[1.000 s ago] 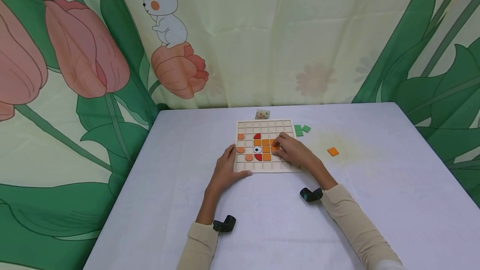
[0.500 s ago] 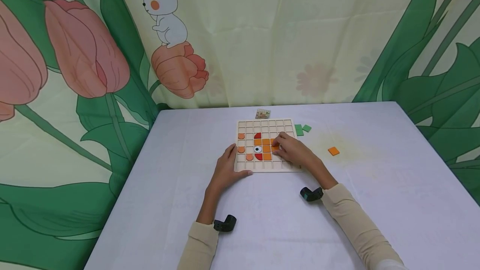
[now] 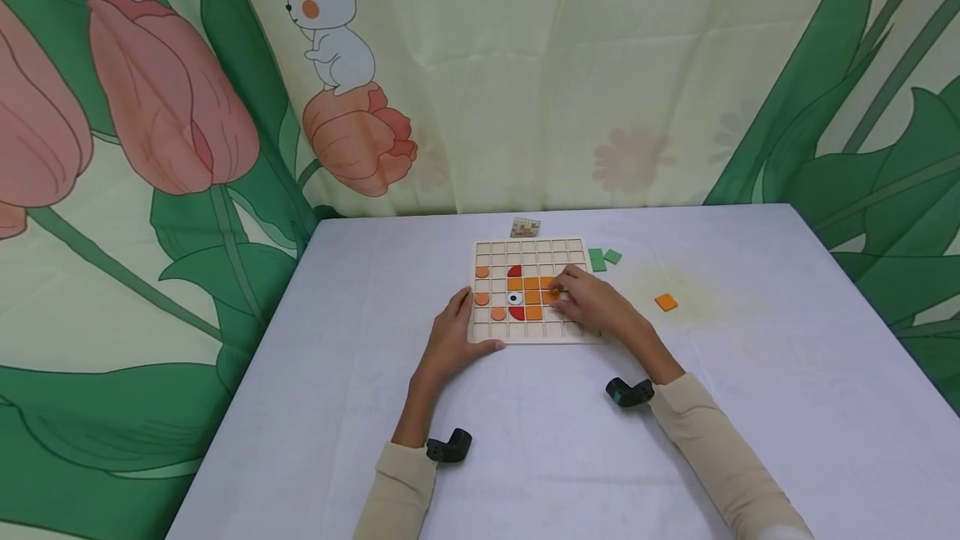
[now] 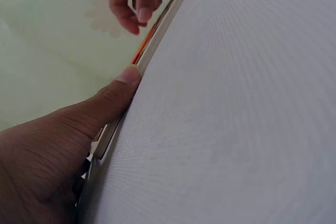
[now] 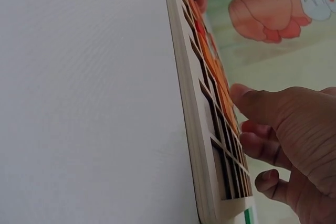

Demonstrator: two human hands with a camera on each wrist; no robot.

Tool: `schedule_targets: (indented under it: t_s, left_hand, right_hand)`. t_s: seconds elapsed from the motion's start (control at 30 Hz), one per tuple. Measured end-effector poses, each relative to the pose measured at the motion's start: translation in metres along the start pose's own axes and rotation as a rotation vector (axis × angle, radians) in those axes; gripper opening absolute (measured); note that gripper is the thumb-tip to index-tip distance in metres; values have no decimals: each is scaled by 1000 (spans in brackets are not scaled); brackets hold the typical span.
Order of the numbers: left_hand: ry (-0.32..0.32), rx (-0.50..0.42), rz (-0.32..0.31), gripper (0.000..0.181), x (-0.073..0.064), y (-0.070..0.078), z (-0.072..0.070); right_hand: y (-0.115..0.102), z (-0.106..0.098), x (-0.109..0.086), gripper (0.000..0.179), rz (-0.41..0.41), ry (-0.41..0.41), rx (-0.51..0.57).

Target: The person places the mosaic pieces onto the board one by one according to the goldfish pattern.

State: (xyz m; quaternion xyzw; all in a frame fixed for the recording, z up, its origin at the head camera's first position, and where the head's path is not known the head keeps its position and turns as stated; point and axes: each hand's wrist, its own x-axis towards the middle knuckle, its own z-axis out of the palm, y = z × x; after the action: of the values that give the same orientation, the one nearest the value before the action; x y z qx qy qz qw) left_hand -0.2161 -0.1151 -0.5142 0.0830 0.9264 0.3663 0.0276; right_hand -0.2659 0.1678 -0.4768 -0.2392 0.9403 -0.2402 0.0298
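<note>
A pale wooden grid board (image 3: 525, 332) lies on the table, holding orange square tiles (image 3: 532, 298), red quarter-round tiles (image 3: 517, 314), light orange round tiles (image 3: 482, 299) and a white eye tile (image 3: 515, 298). My left hand (image 3: 452, 338) holds the board's near left corner, thumb along the front edge and fingers at the left side. Over the board's right part is my right hand (image 3: 596, 303), its thumb and fingers loosely bent beside the rightmost orange tiles. In the right wrist view the right thumb (image 5: 257, 102) is close to these tiles, and nothing shows between thumb and fingers.
Two green tiles (image 3: 597, 260) lie off the board's far right corner. A single orange tile (image 3: 666, 302) sits farther right on the white tablecloth (image 3: 750, 407). Behind the board lies a small patterned card (image 3: 525, 228). A printed curtain (image 3: 525, 107) hangs behind the table.
My right hand has shifted slightly to the right, and more of the rightmost orange tiles shows. My left hand stays at the board's corner.
</note>
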Motion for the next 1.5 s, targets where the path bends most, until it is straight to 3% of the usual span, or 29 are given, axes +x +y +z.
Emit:
schedule_targets:
  t_s: [0.43, 0.9, 1.13, 1.5]
  left_hand:
    - [5, -9, -7, 115, -1, -2, 1]
    - [-3, 24, -8, 113, -3, -1, 2]
    - [5, 8, -6, 113, -2, -1, 1]
    - [1, 26, 0, 114, 1, -1, 1]
  right_hand:
    - [28, -17, -25, 26, 73, 54, -7]
    - [58, -34, -63, 36, 202, 60, -22]
    - [75, -45, -78, 39, 224, 94, -38]
    - [91, -55, -92, 45, 321, 52, -15]
